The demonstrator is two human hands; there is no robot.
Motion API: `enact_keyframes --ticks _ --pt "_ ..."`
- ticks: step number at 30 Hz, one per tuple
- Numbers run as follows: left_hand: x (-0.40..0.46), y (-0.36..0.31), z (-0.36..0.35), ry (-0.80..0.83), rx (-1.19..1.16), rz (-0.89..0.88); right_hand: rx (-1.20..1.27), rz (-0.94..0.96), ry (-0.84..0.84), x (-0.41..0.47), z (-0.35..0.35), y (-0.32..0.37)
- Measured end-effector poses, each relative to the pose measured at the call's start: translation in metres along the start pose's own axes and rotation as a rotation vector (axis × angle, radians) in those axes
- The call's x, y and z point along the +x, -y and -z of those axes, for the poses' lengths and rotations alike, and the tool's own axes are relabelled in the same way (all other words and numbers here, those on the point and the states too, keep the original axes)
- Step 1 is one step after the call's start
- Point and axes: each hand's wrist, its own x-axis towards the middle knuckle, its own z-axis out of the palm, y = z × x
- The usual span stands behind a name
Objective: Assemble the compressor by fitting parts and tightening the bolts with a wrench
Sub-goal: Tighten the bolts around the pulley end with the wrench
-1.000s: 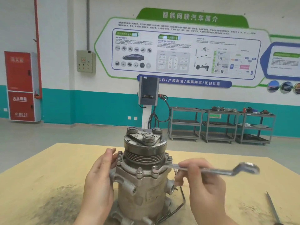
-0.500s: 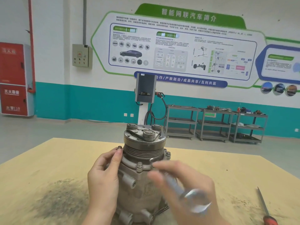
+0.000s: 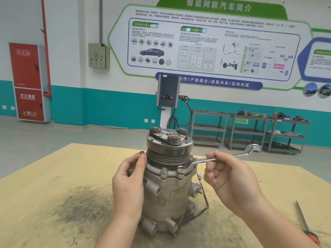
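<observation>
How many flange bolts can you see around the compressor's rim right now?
3: one grey flange bolt at the front, one under the silver ring wrench, one by the left hand. Others may be hidden behind.

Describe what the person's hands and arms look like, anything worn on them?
Both the left hand and right hand are bare: no gloves, rings or watch visible. Both forearms are uncovered down to the frame's bottom edge, with no sleeves in view. Fingernails look short and unpainted.

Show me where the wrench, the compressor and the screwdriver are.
wrench (image 3: 211,159): head view, on its shaft beside the fingers.
compressor (image 3: 172,194): head view, on its housing's front.
screwdriver (image 3: 301,216): head view, on its metal shaft.
</observation>
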Motion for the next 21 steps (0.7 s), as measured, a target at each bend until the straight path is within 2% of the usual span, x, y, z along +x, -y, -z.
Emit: enact_keyframes --ticks 3,5,7,12,17,19,21 --pt "0.0 0.001 0.001 0.0 0.003 -0.015 0.024 -0.102 0.045 0.006 0.007 0.0" --pt "0.0 0.002 0.002 -0.007 0.007 -0.017 0.004 -0.047 0.062 0.007 0.011 -0.006" --pt "0.0 0.003 0.003 -0.009 0.005 -0.019 -0.084 0.161 0.08 0.003 0.013 -0.016" --pt "0.0 0.002 0.002 0.005 0.032 -0.026 -0.491 0.816 0.158 -0.012 0.014 -0.03" --pt "-0.004 0.0 -0.001 -0.025 0.067 -0.027 -1.043 1.387 0.308 -0.023 0.001 -0.037" --pt "-0.009 -0.002 -0.004 -0.051 0.122 -0.065 -1.135 1.416 0.298 -0.027 -0.004 -0.036" --pt "-0.017 -0.004 -0.008 -0.056 0.209 -0.139 -1.052 1.26 0.236 -0.032 -0.008 -0.029"
